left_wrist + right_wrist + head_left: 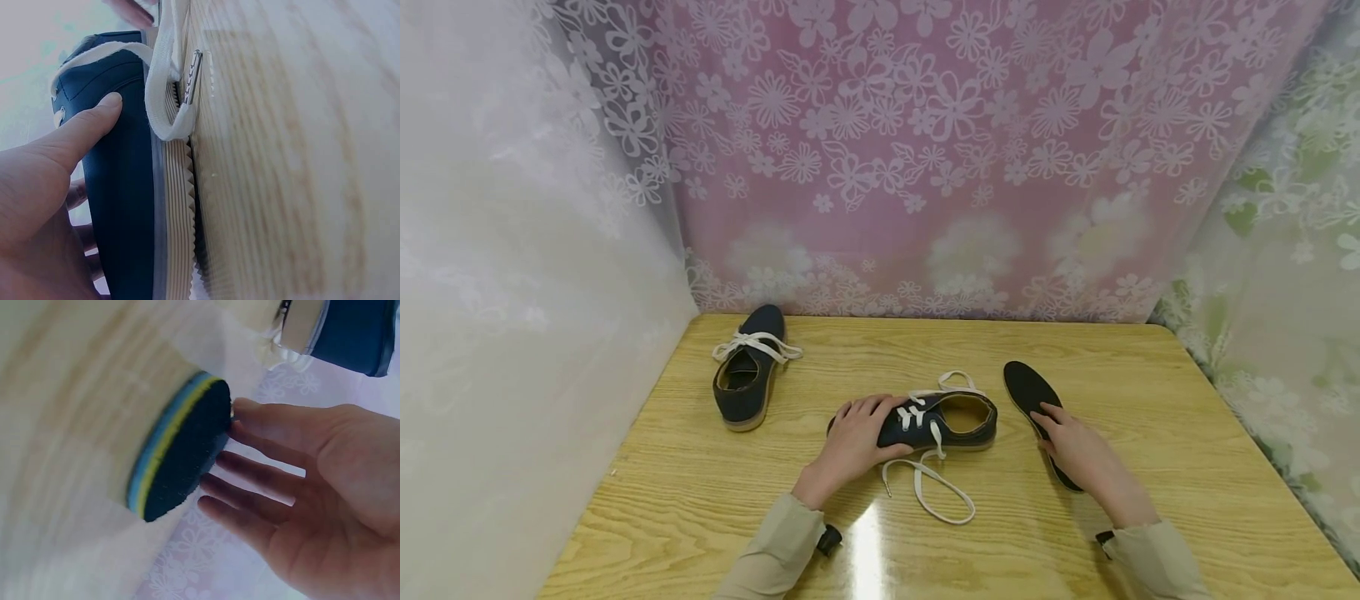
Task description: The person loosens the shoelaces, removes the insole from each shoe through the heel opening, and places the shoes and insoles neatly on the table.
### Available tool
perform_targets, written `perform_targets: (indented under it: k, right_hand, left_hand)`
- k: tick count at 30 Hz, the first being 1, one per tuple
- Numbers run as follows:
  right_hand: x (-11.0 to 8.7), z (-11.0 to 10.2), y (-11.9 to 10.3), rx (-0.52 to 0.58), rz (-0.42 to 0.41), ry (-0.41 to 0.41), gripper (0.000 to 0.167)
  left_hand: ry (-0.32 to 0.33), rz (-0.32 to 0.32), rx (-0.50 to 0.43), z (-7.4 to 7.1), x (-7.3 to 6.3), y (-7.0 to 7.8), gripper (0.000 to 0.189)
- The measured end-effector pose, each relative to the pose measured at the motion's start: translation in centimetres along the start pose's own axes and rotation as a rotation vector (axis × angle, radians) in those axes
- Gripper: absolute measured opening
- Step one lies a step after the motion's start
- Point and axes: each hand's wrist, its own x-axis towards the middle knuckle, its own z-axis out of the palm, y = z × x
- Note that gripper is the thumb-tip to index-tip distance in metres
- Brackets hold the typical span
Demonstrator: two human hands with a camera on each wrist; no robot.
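My left hand (853,437) grips the front of a navy lace-up shoe (895,432) that lies sole down, toe to the left. In the left wrist view the thumb presses one side of the upper (125,169), with fingers round the far side. White laces (947,515) hang loose from its upper eyelets, looping onto the table. To the right lies a black insole (1028,387), its layered blue and yellow edge visible in the right wrist view. My right hand (1086,450) reaches over this insole, fairly straight fingers (250,475) touching or very near it.
A second navy shoe (741,404), its white laces tied in a bow, stands at the back left of the wooden table (700,517). Floral curtains (910,167) hang behind the table's back edge and along both sides.
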Motion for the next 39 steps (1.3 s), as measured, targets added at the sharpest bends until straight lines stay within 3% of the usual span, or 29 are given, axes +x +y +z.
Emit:
perform_targets:
  k: [9, 14, 19, 26, 39]
  right_hand:
    - [0.7, 0.6, 1.1, 0.027, 0.023, 0.000, 0.046]
    - [1.2, 0.7, 2.7, -0.021, 0.033, 0.003, 0.046]
    - [1.4, 0.5, 4.0, -0.046, 0.087, -0.068, 0.047]
    - [1.6, 0.0, 4.8, 0.009, 0.149, -0.207, 0.054]
    - [2.4, -1.0, 5.9, 0.029, 0.169, -0.237, 0.056]
  left_hand:
    - [-0.001, 0.002, 0.003, -0.2, 0.0, 0.1, 0.074]
    - [0.002, 0.006, -0.004, -0.1, 0.1, 0.1, 0.074]
    - [0.000, 0.002, -0.005, 0.0, 0.1, 0.0, 0.074]
    - [0.013, 0.012, 0.008, 0.3, 0.2, -0.2, 0.075]
    - [0.004, 0.008, 0.010, 0.1, 0.1, -0.1, 0.075]
